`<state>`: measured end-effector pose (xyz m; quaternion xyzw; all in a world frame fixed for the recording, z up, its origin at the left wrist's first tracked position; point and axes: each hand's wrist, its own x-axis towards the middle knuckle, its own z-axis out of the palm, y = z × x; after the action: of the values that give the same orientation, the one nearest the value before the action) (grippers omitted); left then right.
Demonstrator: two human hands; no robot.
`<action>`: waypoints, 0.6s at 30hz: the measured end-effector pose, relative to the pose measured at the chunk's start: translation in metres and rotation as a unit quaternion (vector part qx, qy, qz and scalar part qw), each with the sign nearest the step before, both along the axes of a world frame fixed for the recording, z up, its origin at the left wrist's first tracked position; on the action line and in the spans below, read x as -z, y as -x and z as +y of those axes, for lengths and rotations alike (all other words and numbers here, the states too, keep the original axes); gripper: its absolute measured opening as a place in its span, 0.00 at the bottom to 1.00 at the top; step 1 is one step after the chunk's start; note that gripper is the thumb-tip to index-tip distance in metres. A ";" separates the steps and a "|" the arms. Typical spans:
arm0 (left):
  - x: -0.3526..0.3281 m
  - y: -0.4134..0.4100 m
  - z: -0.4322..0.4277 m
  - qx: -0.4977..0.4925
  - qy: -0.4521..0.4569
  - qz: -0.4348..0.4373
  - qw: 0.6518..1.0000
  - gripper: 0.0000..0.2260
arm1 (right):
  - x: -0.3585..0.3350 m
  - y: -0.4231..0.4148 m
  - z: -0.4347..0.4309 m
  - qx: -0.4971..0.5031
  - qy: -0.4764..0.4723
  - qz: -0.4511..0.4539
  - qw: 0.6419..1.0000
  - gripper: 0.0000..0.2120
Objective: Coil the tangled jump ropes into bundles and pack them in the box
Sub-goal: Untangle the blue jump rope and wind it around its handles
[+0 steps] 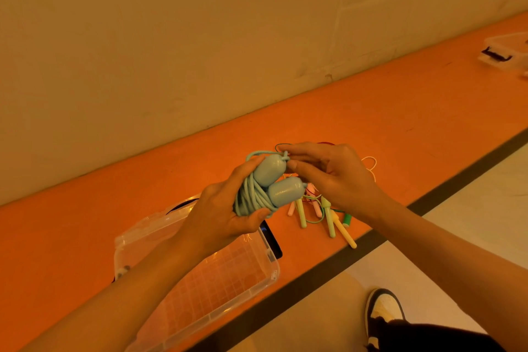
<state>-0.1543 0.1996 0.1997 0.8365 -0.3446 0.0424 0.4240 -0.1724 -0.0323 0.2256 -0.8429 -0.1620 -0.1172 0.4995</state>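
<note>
Above the box [273, 265], my left hand [217, 216] grips the coiled pale-blue rope [251, 198]; my right hand [334, 177] pinches its cord [283, 155] at 12 o'clock.

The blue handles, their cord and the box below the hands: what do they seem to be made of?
Blue handles: probably hard plastic, smooth and slightly glossy; light glints on their rounded sides. Cord: looks like soft rubber or vinyl, matte; it bends in tight loops. Box: clear rigid plastic; the orange floor shows through its walls.
</note>
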 end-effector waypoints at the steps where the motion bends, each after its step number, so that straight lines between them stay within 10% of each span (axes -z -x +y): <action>1: 0.000 0.000 0.000 0.001 0.003 0.001 1.000 0.30 | 0.000 0.000 -0.001 0.006 0.009 -0.015 1.000 0.16; 18: 0.001 0.006 -0.003 0.042 -0.002 0.022 0.999 0.29 | -0.002 -0.002 -0.012 -0.012 0.120 -0.167 0.978 0.16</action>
<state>-0.1601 0.1967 0.1986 0.8226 -0.3702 0.0054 0.4317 -0.1705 -0.0441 0.2277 -0.8634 -0.2659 -0.2304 0.3617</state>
